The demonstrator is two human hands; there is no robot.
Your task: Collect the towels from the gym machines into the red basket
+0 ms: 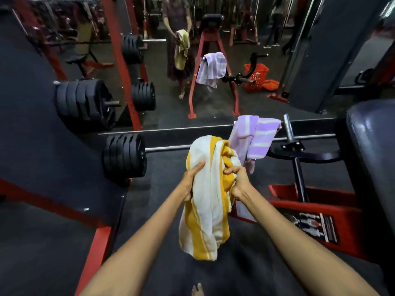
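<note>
Both my hands grip a yellow and white striped towel (207, 195) in front of me, held up over the dark floor. My left hand (191, 180) clasps its left side, and my right hand (238, 180) pinches its bunched upper right part. A purple and white striped towel (254, 137) hangs over a machine's bar just beyond my hands, apart from them. The red basket (256, 76) shows only as a reflection in the wall mirror, standing on the floor at the right.
A barbell with black plates (125, 155) lies low at the left, with more plates (83, 103) stacked on a red rack. A padded black seat (374, 142) and red machine frame (316, 201) stand at the right. The mirror (192, 60) faces me.
</note>
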